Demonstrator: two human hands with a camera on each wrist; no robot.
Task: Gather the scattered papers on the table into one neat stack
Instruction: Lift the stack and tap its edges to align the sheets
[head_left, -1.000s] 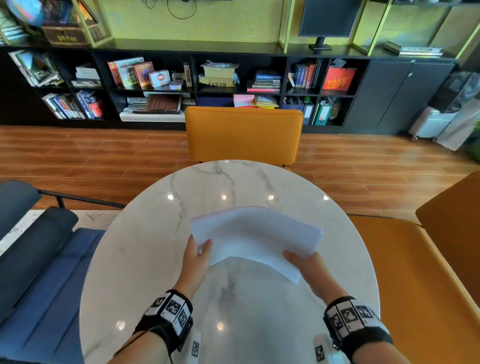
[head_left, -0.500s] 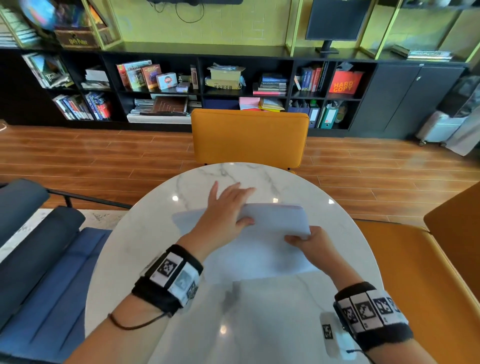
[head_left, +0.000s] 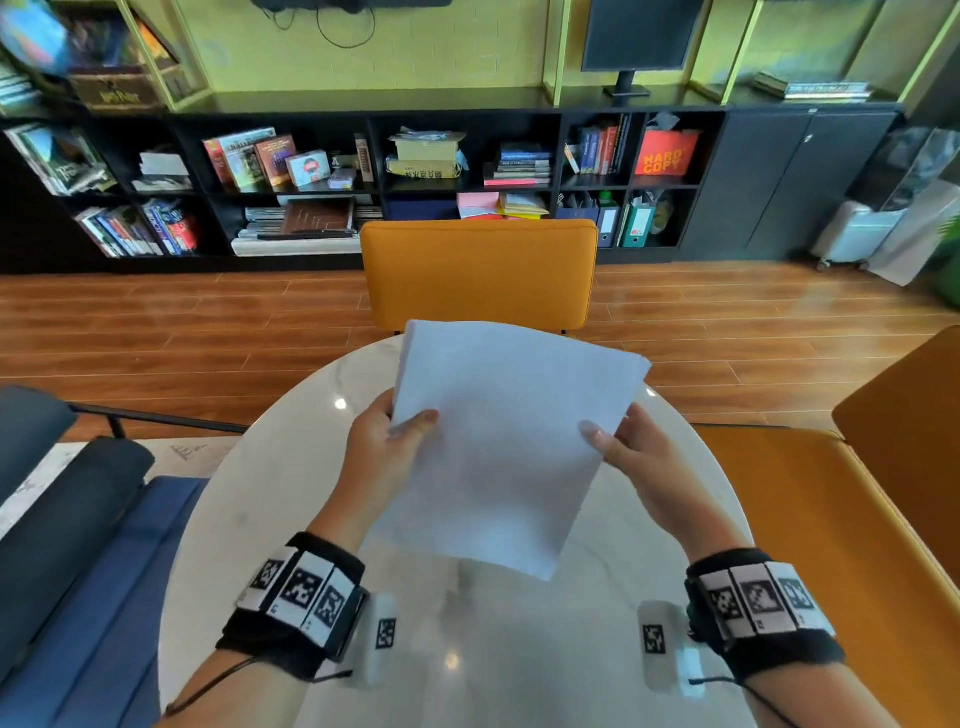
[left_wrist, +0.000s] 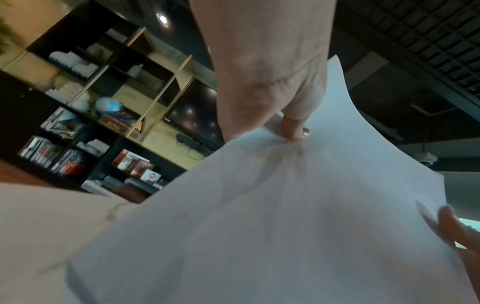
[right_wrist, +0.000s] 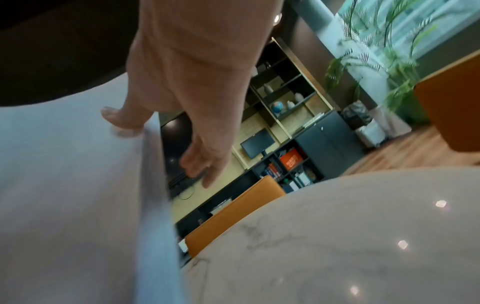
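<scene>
Far left, only a blue seat (head_left: 78, 571) beside the round marble table (head_left: 249, 519). Next, left hand (head_left: 384, 441) pinching the near-left edge of the papers (head_left: 504, 447), thumb on top, fingers hidden beneath. Papers raised off the table and tilted, upper end rising toward the orange chair (head_left: 478, 270), lower corner hanging just above the marble. Further right, right hand (head_left: 634, 452) clamped on the opposite edge, thumb on top; seen from the right wrist, thumb (right_wrist: 122, 117) pressing the sheet face while the other fingers (right_wrist: 202, 162) hang loose behind the stack edge. Likely risks: grip only at the edges, so inner sheets could slide out and fan across the marble if either pinch loosens; a tap down at this tilt could buckle the lower corner; slick tabletop could let the stack skid. Hard to make out: number of sheets, whether edges are truly flush (right-wrist view smeared by blur), and any stray sheet under the raised papers or arms.
</scene>
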